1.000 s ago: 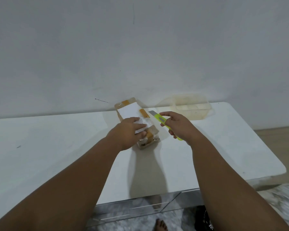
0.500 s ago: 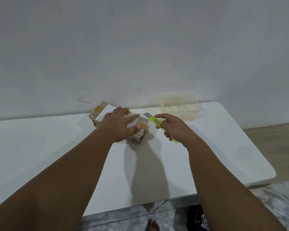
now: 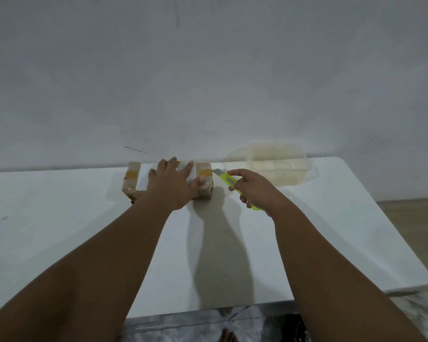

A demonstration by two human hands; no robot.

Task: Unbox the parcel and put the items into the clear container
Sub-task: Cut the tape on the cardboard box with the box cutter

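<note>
A brown taped parcel (image 3: 131, 178) with a white label lies crosswise at the far edge of the white table (image 3: 84, 230). My left hand (image 3: 173, 186) presses flat on top of it, fingers spread, thumb over its right end. My right hand (image 3: 255, 190) grips a neon-yellow utility knife (image 3: 229, 180), blade out, its tip just right of the parcel's right end. The clear container (image 3: 279, 169) stands empty at the far right, behind the knife hand.
A grey wall rises right behind the table. The table's rounded right corner (image 3: 410, 280) ends over a wooden floor. A bare foot (image 3: 229, 335) shows below the near edge.
The parcel has been turned from lengthwise to crosswise under my left hand. My right hand with the knife has stayed close to its right end.
</note>
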